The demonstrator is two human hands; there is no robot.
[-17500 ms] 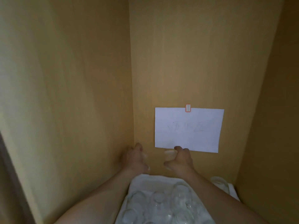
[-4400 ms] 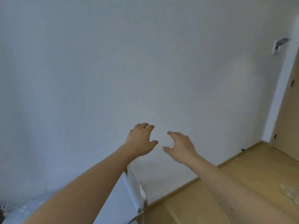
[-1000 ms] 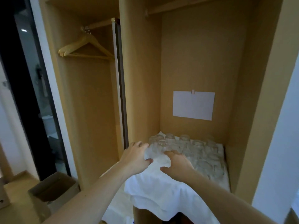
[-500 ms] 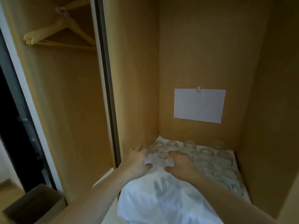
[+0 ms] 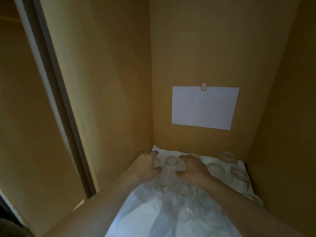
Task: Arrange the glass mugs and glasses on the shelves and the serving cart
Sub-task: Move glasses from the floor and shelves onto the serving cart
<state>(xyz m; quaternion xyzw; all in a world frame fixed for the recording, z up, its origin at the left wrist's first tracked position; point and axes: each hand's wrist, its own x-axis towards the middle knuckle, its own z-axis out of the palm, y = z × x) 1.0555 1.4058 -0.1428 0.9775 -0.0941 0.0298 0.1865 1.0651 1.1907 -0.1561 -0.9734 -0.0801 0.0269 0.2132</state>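
My left hand and right hand curl around rear-row glasses at 12 o'clock; lifting carelessly risks toppling tightly packed neighbours at 3 o'clock.

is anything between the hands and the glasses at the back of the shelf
Nothing visible does. The left hand and right hand already reach the back-left glasses, flanking one glass on the white cloth. Whether the fingers grip anything is blurred. More glasses stand to the right.

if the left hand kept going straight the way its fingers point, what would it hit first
Probably the back wall of the cupboard, near the corner. The left hand points that way, fingers curled by a glass. Depth is hard to judge here.
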